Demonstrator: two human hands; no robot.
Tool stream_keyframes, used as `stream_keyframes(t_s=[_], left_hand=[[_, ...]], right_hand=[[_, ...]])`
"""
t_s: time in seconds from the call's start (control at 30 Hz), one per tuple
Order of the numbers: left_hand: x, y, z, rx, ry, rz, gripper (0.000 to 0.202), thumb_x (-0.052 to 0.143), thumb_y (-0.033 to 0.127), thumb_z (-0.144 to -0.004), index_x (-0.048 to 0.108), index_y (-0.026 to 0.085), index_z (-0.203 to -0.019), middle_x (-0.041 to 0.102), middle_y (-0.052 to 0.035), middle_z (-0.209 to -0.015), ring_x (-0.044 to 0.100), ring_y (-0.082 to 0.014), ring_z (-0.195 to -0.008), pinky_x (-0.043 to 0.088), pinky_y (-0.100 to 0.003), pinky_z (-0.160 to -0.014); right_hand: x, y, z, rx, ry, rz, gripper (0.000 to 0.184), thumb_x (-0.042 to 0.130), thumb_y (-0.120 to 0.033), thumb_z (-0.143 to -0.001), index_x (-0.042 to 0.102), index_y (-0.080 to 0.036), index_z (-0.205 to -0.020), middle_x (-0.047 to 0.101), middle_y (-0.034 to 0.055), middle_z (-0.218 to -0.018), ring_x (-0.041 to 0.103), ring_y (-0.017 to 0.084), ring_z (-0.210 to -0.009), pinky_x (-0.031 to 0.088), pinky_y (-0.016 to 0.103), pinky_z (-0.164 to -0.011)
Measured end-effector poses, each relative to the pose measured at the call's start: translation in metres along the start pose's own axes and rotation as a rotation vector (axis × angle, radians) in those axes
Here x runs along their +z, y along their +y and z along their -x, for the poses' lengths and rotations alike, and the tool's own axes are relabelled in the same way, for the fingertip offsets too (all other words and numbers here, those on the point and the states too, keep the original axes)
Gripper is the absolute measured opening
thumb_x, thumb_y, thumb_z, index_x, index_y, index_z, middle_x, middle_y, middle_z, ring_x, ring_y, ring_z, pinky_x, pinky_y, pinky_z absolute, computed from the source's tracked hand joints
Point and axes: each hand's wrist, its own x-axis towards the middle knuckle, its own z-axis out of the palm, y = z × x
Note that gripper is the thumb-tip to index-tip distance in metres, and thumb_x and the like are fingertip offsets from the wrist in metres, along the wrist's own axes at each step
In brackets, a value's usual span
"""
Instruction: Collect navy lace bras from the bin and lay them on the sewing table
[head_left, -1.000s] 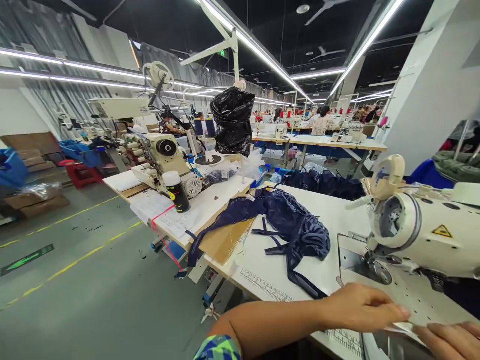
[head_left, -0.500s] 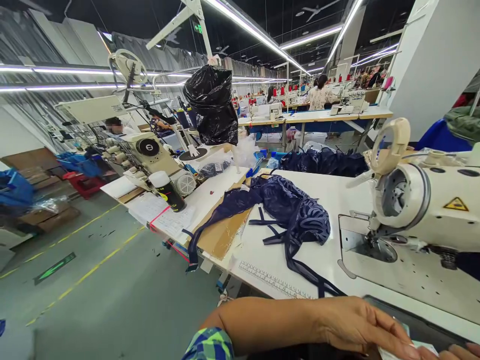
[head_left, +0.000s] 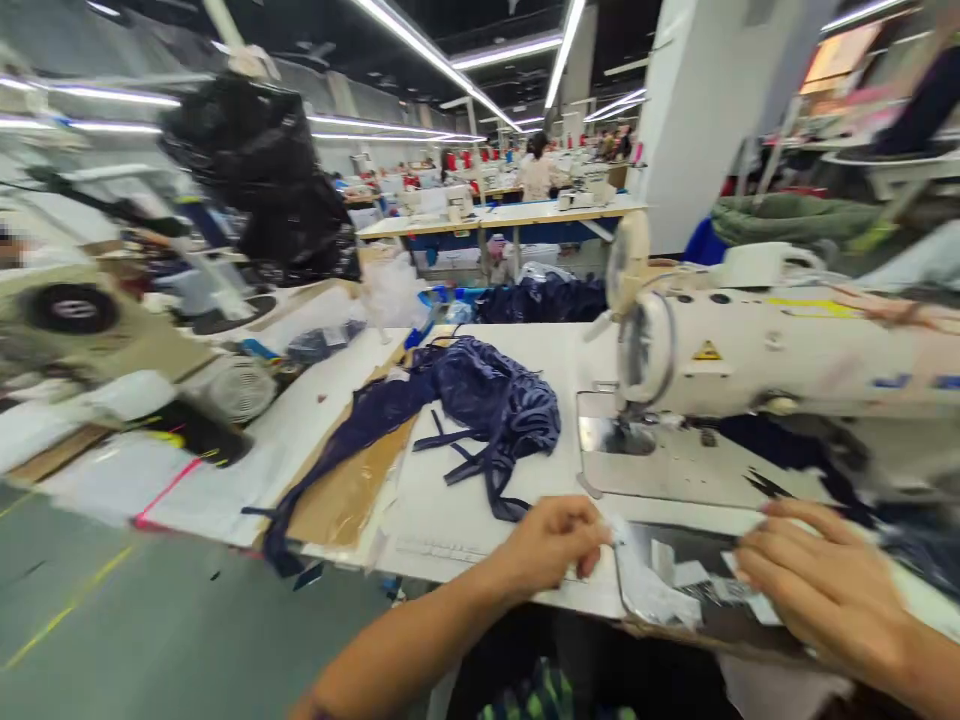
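My left hand (head_left: 559, 540) is closed in a pinch at the table's front edge, beside a filmy white piece (head_left: 637, 575); what its fingertips hold is too blurred to make out. My right hand (head_left: 825, 580) reaches over a dark tray (head_left: 720, 625), fingers stretched and slightly bent, touching or just above small white labels (head_left: 690, 573). Black scissors (head_left: 766, 484) lie by its index finger on the sewing machine bed. Left of the machine, a navy lace bra (head_left: 487, 395) rests on the white table, its straps trailing towards the front.
A white sewing machine (head_left: 750, 350) stands at the right, with dark fabric (head_left: 787, 450) under its arm. Brown cardboard (head_left: 352, 490) lies beneath part of the bra. A black plastic bag (head_left: 262, 180) hangs at the left. A person (head_left: 536, 175) sits farther back.
The view has swung right. My hands, earlier close together at a white piece low on the right, have separated; the right one now spreads over the labels in the tray.
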Motion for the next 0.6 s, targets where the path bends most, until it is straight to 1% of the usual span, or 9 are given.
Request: stream_keyframes(t_s=[0.03,0.07,0.1,0.13,0.23,0.3,0.37,0.47,0.6], left_hand=[[-0.004,0.004,-0.001,0.042,0.046,-0.059,0.034,0.06,0.045,-0.071,0.05,0.013,-0.064,0.045,0.0055,-0.043,0.036,-0.0046,-0.041,0.025,-0.02,-0.046],[-0.008,0.008,-0.004,0.067,0.062,-0.114,0.032,0.058,0.042,-0.074,0.049,0.013,-0.065,0.045,0.0056,-0.043,0.035,-0.0046,-0.042,0.026,-0.02,-0.048],[-0.01,0.01,-0.006,0.085,0.072,-0.159,0.031,0.055,0.041,-0.076,0.048,0.013,-0.064,0.045,0.0056,-0.044,0.035,-0.0045,-0.042,0.026,-0.02,-0.048],[-0.011,0.011,-0.009,0.101,0.073,-0.193,0.03,0.053,0.04,-0.077,0.047,0.013,-0.064,0.044,0.0058,-0.044,0.034,-0.0046,-0.043,0.026,-0.02,-0.049],[-0.009,0.012,-0.012,0.115,0.06,-0.278,0.03,0.05,0.039,-0.079,0.045,0.014,-0.065,0.044,0.0055,-0.046,0.035,-0.0056,-0.045,0.028,-0.02,-0.05],[-0.007,0.011,-0.012,0.121,0.06,-0.334,0.03,0.049,0.04,-0.079,0.045,0.014,-0.064,0.044,0.0051,-0.047,0.036,-0.0064,-0.047,0.028,-0.02,-0.05],[-0.005,0.01,-0.012,0.129,0.056,-0.378,0.03,0.048,0.04,-0.079,0.044,0.015,-0.065,0.044,0.005,-0.047,0.035,-0.0068,-0.046,0.027,-0.021,-0.05],[-0.004,0.01,-0.011,0.145,0.049,-0.443,0.029,0.045,0.04,-0.08,0.044,0.016,-0.065,0.043,0.0049,-0.047,0.033,-0.0072,-0.045,0.027,-0.021,-0.049],[-0.001,0.011,-0.01,0.18,0.053,-0.563,0.031,0.043,0.038,-0.081,0.044,0.016,-0.061,0.044,0.0038,-0.049,0.035,-0.0077,-0.047,0.028,-0.022,-0.051]], right_hand=[[-0.003,-0.002,-0.011,-0.006,-0.127,-0.073,0.019,0.038,-0.017,-0.089,0.047,-0.017,-0.072,0.049,0.0029,-0.06,0.041,0.012,-0.058,0.037,0.039,-0.08],[-0.002,-0.005,-0.019,-0.005,-0.2,-0.176,0.028,0.035,-0.028,-0.091,0.043,-0.017,-0.066,0.042,0.0009,-0.055,0.035,0.011,-0.054,0.038,0.038,-0.075],[0.001,-0.008,-0.024,0.028,-0.234,-0.254,0.032,0.036,-0.032,-0.091,0.04,-0.016,-0.063,0.039,-0.0001,-0.055,0.032,0.011,-0.053,0.038,0.036,-0.073],[0.005,-0.011,-0.028,0.097,-0.222,-0.292,0.03,0.038,-0.025,-0.09,0.037,-0.015,-0.062,0.039,-0.0005,-0.055,0.031,0.01,-0.054,0.038,0.034,-0.071],[0.019,-0.017,-0.035,0.456,-0.127,-0.392,0.017,0.042,-0.017,-0.087,0.044,-0.015,-0.07,0.046,0.0003,-0.062,0.038,0.01,-0.06,0.037,0.029,-0.065],[0.025,-0.017,-0.043,0.739,-0.127,-0.554,0.006,0.049,-0.022,-0.083,0.051,-0.016,-0.082,0.051,0.0009,-0.07,0.046,0.011,-0.068,0.037,0.026,-0.064],[0.026,-0.017,-0.053,0.933,-0.18,-0.754,0.014,0.056,-0.024,-0.077,0.055,-0.017,-0.088,0.055,0.0011,-0.078,0.049,0.012,-0.073,0.039,0.025,-0.065],[0.026,-0.017,-0.067,1.051,-0.224,-0.951,0.016,0.059,-0.026,-0.07,0.057,-0.015,-0.082,0.055,0.001,-0.077,0.049,0.012,-0.072,0.039,0.026,-0.068],[0.029,-0.018,-0.074,1.117,-0.203,-1.053,0.014,0.058,-0.027,-0.07,0.055,-0.013,-0.072,0.052,-0.0005,-0.066,0.046,0.01,-0.063,0.037,0.024,-0.062]])
